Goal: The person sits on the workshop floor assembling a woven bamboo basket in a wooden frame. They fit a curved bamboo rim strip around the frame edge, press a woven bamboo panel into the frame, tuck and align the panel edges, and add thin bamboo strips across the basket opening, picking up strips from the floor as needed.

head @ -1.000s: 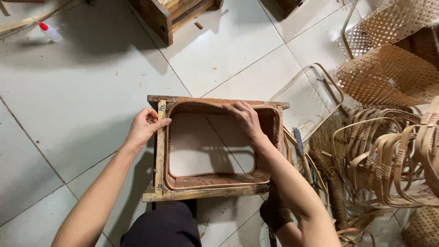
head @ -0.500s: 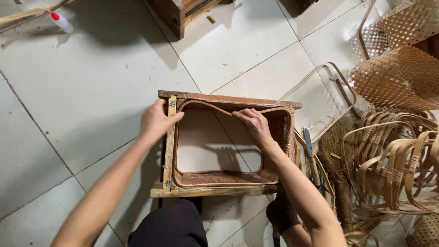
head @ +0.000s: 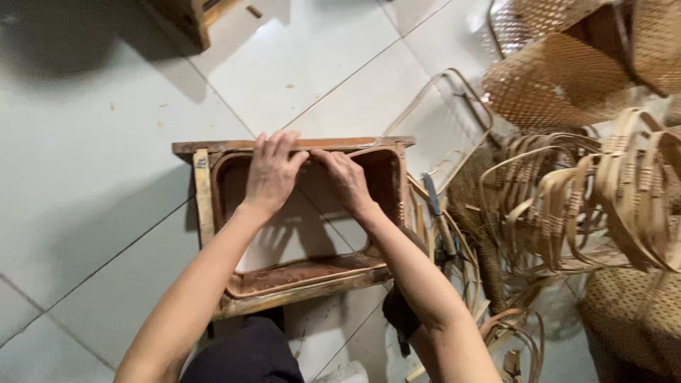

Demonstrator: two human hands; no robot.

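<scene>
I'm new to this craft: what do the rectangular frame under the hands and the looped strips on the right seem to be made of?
The frame looks like rough, unfinished wood: worn brown slats, dull surface. The looped strips seem to be split rattan or bamboo: pale tan, thin, bent into curves.

Wooden frame (head: 294, 145) reddish-brown, worn; floor tiles (head: 92, 156) pale grey-white with dark grout lines; woven panels (head: 560, 78) at 1 o'clock tan, open lattice; cane strips (head: 603, 191) at 3 o'clock straw-yellow.
</scene>
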